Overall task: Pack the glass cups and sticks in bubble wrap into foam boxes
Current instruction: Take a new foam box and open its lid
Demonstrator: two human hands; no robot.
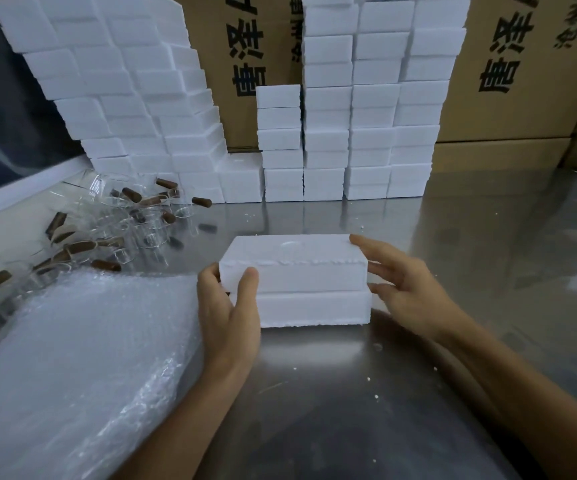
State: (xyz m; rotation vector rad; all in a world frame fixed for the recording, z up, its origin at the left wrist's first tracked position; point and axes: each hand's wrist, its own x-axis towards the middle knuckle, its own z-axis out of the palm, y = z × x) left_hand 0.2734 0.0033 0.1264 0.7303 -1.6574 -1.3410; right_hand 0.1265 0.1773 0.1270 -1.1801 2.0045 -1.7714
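Observation:
A white foam box (297, 278), lid on its base, stands on the steel table in front of me. My left hand (230, 306) grips its left end, thumb on the front face and fingers behind the corner. My right hand (405, 282) touches the right end with straight fingers, one at the lid's top corner. A thick pile of bubble wrap (72, 358) lies at the near left. Behind it lie several clear glass cups (131, 220) mixed with brown sticks (79, 247).
Tall stacks of white foam boxes (349, 133) stand along the back, with a leaning stack (124, 98) at the left. Brown cardboard cartons (522, 81) rise behind them. Foam crumbs dot the steel table (453, 237).

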